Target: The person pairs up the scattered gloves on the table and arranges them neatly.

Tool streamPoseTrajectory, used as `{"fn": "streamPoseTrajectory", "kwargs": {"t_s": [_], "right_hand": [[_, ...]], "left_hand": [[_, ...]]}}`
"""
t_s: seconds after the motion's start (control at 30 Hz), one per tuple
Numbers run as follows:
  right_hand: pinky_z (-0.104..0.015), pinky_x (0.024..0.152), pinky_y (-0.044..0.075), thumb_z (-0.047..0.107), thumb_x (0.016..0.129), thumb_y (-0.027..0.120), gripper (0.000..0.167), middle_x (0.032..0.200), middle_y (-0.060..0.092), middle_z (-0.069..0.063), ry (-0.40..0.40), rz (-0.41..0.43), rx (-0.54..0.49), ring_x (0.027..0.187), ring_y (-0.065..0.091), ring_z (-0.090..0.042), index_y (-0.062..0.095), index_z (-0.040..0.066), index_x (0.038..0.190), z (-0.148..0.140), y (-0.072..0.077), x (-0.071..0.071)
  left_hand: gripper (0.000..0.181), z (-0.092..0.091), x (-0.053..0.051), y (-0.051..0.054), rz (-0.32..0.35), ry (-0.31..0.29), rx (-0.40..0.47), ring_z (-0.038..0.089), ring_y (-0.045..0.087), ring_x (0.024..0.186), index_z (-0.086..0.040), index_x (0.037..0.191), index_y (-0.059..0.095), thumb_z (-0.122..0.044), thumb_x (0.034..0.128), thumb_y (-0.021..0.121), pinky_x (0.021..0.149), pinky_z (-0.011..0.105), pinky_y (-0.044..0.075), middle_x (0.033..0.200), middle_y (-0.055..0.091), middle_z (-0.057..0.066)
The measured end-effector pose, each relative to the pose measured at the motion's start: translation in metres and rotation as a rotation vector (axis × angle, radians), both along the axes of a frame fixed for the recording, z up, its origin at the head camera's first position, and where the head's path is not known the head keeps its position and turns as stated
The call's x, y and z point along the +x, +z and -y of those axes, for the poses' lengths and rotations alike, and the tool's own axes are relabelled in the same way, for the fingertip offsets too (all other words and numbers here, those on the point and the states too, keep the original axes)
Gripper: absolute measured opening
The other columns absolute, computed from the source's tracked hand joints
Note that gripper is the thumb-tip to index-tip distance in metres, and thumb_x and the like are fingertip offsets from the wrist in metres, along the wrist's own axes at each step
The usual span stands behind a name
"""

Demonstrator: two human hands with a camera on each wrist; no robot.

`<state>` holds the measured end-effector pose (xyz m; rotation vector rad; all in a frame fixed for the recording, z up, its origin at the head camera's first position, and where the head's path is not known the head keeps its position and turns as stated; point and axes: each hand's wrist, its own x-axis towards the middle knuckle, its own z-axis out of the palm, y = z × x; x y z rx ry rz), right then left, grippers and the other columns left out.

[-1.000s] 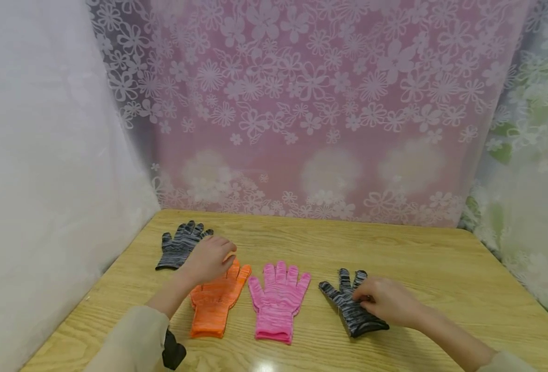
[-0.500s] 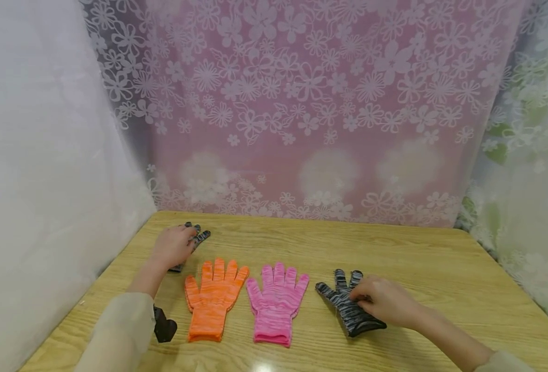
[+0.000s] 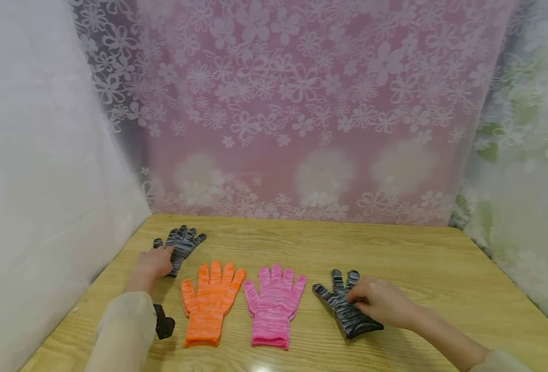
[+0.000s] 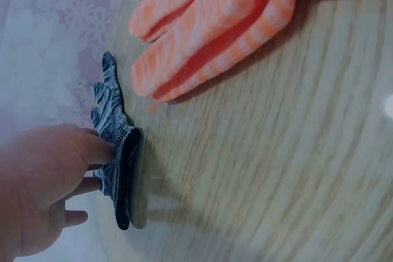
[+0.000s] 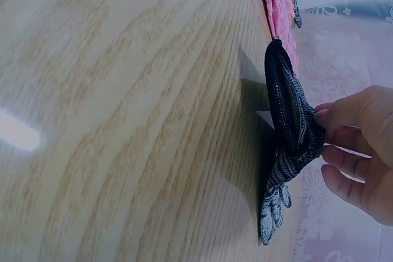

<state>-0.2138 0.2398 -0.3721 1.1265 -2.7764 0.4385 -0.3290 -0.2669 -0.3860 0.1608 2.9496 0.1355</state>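
Observation:
Near the far left corner, my left hand (image 3: 155,262) rests on a grey-black striped knit glove (image 3: 183,247); the left wrist view shows loosely extended fingers (image 4: 98,150) touching it by the cuff. The hand covers part of the glove. On the right, my right hand (image 3: 387,302) pinches the fabric of another grey-black knit glove (image 3: 346,305) between thumb and fingertips. The pinched part is raised, as the right wrist view shows, while the glove's fingers lie on the table. Some of its fingers are hidden behind my hand.
Between my hands an orange knit glove (image 3: 209,305) and a pink knit glove (image 3: 274,307) lie side by side, fingers pointing away. The wooden table (image 3: 264,240) ends at a floral curtain (image 3: 274,103) behind, with a white sheet (image 3: 46,155) on the left.
My left hand has moved left from above the orange glove to the far grey-black glove, whose cuff has shifted a little right. My right hand keeps its pinch, nearly still.

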Motion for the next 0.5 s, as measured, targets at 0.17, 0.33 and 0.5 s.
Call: {"fn": "streamPoseTrajectory", "kwargs": {"t_s": [0.17,0.33,0.5], "right_hand": [[-0.026,0.061,0.047,0.002,0.077,0.07,0.017,0.086,0.063,0.006,0.01,-0.009,-0.004,0.077,0.058,-0.01,0.071,0.014,0.089,-0.0002,-0.0003,0.0007],[-0.025,0.06,0.047,0.002,0.077,0.07,0.018,0.086,0.063,0.007,0.006,0.0,-0.01,0.076,0.058,-0.009,0.071,0.015,0.089,-0.0012,-0.0014,0.0013],[-0.025,0.06,0.047,0.001,0.077,0.07,0.018,0.086,0.062,0.007,0.0,-0.009,-0.012,0.076,0.058,-0.009,0.071,0.015,0.089,-0.0014,-0.0023,0.0018]], "left_hand": [[0.048,0.0027,-0.0011,-0.0004,0.033,0.005,0.03,0.051,0.035,0.121,0.005,0.136,0.039,-0.001,0.0886,0.042,0.096,0.065,0.021,0.135,0.037,0.032],[0.042,0.0046,-0.0031,0.003,0.0,-0.015,0.053,0.048,0.044,0.113,0.007,0.127,0.05,0.001,0.0855,0.048,0.089,0.058,0.036,0.124,0.049,0.031],[0.029,0.0095,-0.0016,0.0048,-0.082,-0.067,0.126,0.016,0.031,0.051,-0.009,0.057,0.045,0.009,0.0798,0.045,0.052,0.03,0.03,0.055,0.034,0.003]]}}
